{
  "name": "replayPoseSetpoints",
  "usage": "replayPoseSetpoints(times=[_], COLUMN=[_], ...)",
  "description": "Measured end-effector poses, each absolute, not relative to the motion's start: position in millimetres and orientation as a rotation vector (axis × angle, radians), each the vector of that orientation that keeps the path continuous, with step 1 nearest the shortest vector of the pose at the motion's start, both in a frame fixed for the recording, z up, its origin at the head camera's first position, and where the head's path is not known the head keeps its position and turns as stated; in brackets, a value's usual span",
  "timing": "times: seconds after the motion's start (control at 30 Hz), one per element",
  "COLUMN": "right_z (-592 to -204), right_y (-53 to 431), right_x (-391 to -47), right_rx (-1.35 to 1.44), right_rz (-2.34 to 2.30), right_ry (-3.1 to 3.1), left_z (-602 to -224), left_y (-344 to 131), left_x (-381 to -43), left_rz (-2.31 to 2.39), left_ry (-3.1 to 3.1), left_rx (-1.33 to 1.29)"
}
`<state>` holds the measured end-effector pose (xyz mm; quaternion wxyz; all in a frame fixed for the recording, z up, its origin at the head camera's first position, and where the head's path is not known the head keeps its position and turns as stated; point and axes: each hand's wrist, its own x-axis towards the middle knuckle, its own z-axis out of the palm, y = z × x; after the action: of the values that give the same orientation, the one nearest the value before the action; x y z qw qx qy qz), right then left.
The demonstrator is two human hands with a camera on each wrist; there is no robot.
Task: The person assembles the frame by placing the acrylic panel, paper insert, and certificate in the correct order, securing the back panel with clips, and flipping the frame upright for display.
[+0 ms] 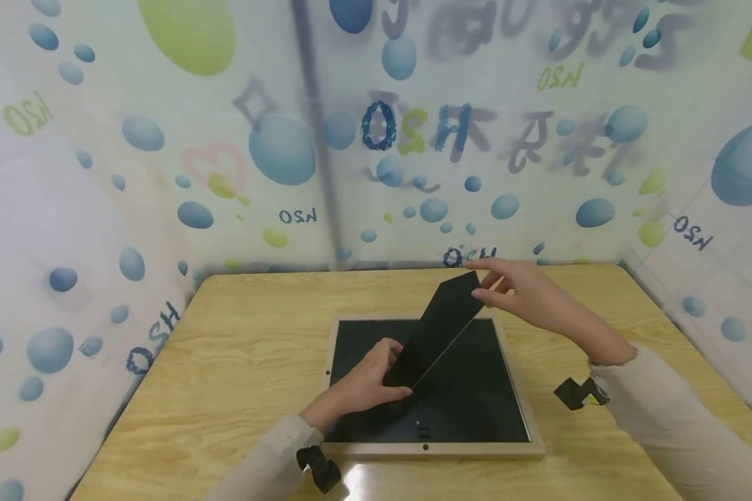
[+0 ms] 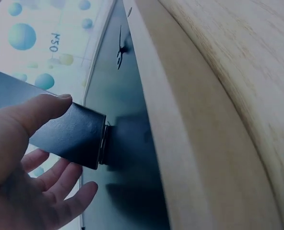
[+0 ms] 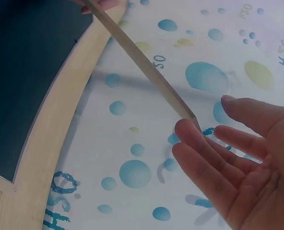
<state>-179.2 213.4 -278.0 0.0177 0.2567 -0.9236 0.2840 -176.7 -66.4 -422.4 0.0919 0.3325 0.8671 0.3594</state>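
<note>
A picture frame with a pale wooden rim [image 1: 429, 451] lies on the table, its black backing board [image 1: 482, 390] facing up. From that board a flat black easel stand [image 1: 439, 320] rises at a slant, joined to it by a hinge [image 2: 103, 143] at its lower end. My left hand [image 1: 363, 381] pinches the stand close to this hinge, thumb on one face and fingers beneath the other. At the stand's raised end is my right hand [image 1: 529, 296]. In the right wrist view, its fingertips [image 3: 185, 127] are at the stand's corner, the fingers loosely extended and the thumb apart.
A light wood-grain table [image 1: 257, 334] spreads around the frame. Behind it and at both sides hang pale curtains [image 1: 382, 174] printed with blue and green dots. A small dark fitting [image 2: 122, 50] sits on the backing near the frame's rim.
</note>
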Motion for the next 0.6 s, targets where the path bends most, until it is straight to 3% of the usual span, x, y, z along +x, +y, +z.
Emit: replayPoseSetpoints(times=[0.6], right_z=[-293.5], right_y=[241.9], right_x=[-173.6], right_rx=[0.75], right_rz=[0.913], right_ry=[-2.901], left_z=[-418.8], left_y=[-96.5], left_x=[-171.8], left_rz=[1.067], left_ry=[2.513], left_rx=[0.941])
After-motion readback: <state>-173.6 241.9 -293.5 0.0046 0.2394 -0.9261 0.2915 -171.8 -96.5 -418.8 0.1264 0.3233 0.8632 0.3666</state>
